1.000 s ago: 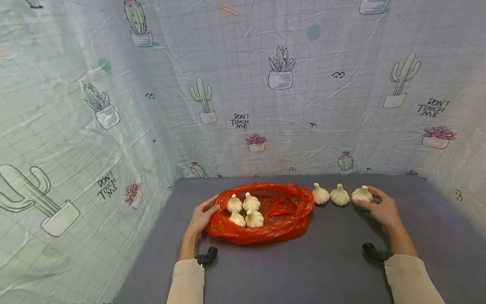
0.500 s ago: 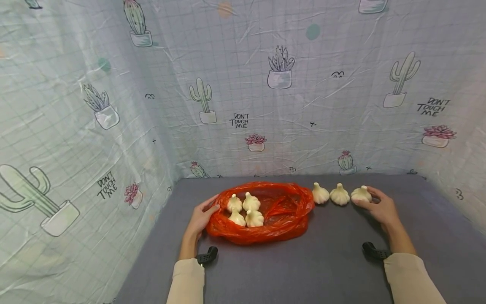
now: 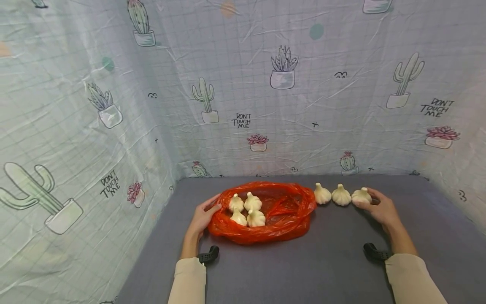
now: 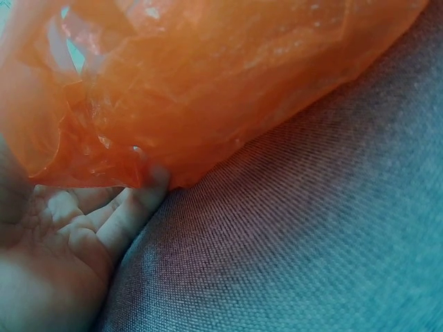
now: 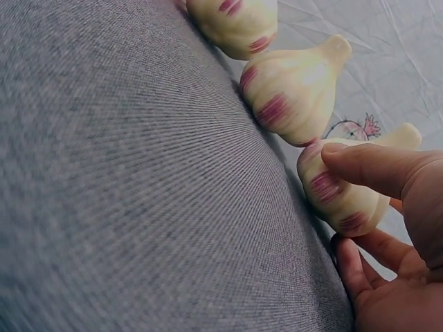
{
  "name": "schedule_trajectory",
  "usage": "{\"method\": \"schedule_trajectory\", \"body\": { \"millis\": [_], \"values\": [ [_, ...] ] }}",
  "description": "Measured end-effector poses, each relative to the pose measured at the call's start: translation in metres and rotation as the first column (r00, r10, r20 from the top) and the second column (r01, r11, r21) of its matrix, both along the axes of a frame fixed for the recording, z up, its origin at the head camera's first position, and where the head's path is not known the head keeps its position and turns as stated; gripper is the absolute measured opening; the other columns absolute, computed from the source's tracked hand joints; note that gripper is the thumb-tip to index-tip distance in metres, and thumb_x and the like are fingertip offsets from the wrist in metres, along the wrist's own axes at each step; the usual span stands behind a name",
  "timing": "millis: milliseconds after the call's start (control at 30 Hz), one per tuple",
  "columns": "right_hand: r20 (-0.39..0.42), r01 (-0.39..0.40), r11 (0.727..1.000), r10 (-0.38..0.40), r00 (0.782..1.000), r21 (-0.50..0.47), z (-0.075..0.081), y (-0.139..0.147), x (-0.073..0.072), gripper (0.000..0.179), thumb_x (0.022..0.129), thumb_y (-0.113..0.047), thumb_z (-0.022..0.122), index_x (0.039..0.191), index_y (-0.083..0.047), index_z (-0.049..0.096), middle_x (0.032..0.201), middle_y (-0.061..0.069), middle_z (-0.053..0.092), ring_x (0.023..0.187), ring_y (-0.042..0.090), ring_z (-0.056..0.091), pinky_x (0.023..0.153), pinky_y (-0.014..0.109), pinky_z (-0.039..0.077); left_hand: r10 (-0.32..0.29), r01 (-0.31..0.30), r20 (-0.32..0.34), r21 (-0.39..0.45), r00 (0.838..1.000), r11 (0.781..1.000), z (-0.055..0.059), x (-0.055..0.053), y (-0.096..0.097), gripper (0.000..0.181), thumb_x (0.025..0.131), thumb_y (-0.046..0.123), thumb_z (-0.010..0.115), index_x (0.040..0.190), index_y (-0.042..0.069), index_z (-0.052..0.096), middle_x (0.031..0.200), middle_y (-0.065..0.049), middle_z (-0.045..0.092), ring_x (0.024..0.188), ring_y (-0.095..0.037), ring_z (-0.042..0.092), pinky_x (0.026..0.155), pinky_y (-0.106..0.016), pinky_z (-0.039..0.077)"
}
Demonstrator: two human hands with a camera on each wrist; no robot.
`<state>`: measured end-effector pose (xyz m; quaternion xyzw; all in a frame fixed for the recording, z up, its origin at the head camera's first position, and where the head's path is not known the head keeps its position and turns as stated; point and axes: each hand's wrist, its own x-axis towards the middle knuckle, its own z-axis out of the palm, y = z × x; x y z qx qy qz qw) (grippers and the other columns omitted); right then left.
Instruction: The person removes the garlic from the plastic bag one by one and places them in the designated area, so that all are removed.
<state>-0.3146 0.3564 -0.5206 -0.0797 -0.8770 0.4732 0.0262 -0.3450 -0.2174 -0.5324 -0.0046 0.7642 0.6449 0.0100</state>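
Observation:
An orange-red plastic bag (image 3: 262, 234) lies on the grey cloth with its mouth spread wide, facing up. Several garlic bulbs (image 3: 256, 218) sit together in its left half. At the bag's left end my left hand (image 3: 201, 217) holds the rim, thumb over the edge and the other fingers against the outside; the left wrist view shows the fingertips partly behind the film. To the right of the bag, three garlic bulbs stand in a row. My right hand (image 3: 382, 210) grips the rightmost garlic bulb (image 5: 332, 190) between thumb and fingers, low on the cloth and right beside the middle bulb (image 5: 291, 97).
Grey cloth (image 3: 288, 270) covers the tabletop. A pale curtain (image 3: 281, 109) with printed cacti hangs behind it and along the left side. Near each wrist is a black device, the left one (image 3: 209, 254) and the right one (image 3: 373, 252).
My right hand has shifted the rightmost garlic bulb slightly left, narrowing the gap to the middle bulb. The left hand and the bag stay as they were; the head view has shifted slightly.

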Motion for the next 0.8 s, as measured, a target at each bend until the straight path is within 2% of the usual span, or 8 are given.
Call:
{"method": "schedule_trajectory", "body": {
  "millis": [333,800],
  "values": [
    [0.0,-0.024,1.0,0.024,1.0,-0.008,-0.0021,0.0009,-0.0004,0.096,0.098,-0.045,0.067,0.163,0.002,0.012,0.16,0.041,0.018,0.142,0.062,0.027,0.108,0.071,0.035,0.005,-0.005,0.006,-0.015,1.0,1.0,-0.002,0.0005,0.0003,0.047,0.098,0.024,0.07,0.144,0.024,0.061,0.152,-0.012,0.055,0.139,-0.032,0.052,0.114,-0.054,0.043],
    [0.018,-0.038,0.999,0.039,0.999,-0.035,0.0011,-0.0002,0.0015,0.096,0.099,-0.045,0.065,0.163,-0.001,0.01,0.161,0.042,0.015,0.143,0.062,0.025,0.107,0.07,0.035,0.004,-0.004,-0.008,-0.011,1.0,1.0,0.0013,0.0022,0.0008,0.045,0.098,0.023,0.07,0.142,0.025,0.063,0.148,-0.009,0.059,0.137,-0.028,0.054,0.114,-0.051,0.045]
  ]
}}
